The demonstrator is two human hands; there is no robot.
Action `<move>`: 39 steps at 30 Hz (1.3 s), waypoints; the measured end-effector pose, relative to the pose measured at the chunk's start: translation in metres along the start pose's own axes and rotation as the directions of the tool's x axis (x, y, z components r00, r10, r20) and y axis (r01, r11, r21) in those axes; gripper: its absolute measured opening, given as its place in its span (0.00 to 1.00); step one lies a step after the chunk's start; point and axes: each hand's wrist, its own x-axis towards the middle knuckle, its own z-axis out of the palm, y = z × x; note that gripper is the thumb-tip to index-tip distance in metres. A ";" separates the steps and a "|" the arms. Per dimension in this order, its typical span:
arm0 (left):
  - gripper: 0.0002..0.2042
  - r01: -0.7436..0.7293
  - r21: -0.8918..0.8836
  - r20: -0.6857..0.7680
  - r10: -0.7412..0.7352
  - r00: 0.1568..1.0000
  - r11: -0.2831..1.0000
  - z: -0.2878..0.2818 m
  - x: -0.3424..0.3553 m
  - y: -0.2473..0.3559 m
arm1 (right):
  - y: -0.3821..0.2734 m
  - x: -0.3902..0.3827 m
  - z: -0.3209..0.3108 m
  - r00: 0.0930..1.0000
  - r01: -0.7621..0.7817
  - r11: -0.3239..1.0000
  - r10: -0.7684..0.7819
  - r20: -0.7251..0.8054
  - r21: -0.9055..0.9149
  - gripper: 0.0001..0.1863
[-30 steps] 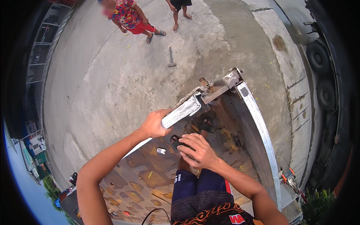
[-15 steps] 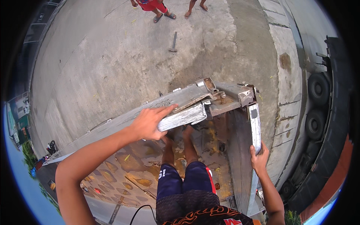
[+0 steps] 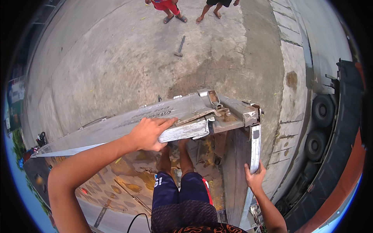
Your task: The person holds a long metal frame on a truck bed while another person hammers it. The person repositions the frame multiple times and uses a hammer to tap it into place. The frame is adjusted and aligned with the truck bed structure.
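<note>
With my left hand (image 3: 149, 134) gripping the worn panel edge (image 3: 184, 131) under it and my right hand (image 3: 255, 178) gripping the side rail (image 3: 255, 145), I should brace evenly, clear of the corner bracket (image 3: 230, 124) between them.

A grey metal panel (image 3: 93, 124) with a scuffed white edge (image 3: 186, 131) slants off leftward; a dull grey side wall (image 3: 234, 171), capped by a worn white strip (image 3: 255, 149), runs back at right.
</note>
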 end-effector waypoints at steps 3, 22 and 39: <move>0.40 -0.014 0.008 -0.031 0.014 0.999 1.000 0.002 -0.002 0.000 | 0.003 -0.001 0.000 0.995 -0.083 0.991 0.077 0.058 0.104 0.19; 0.37 -0.015 -0.021 -0.020 0.015 1.000 1.000 -0.001 -0.001 0.001 | 0.013 -0.011 -0.001 0.986 -0.155 0.983 0.148 0.070 0.099 0.26; 0.42 -0.034 -0.040 -0.048 0.032 0.998 0.999 -0.004 0.002 0.002 | 0.013 -0.015 -0.004 0.990 -0.133 0.989 0.129 0.058 0.067 0.29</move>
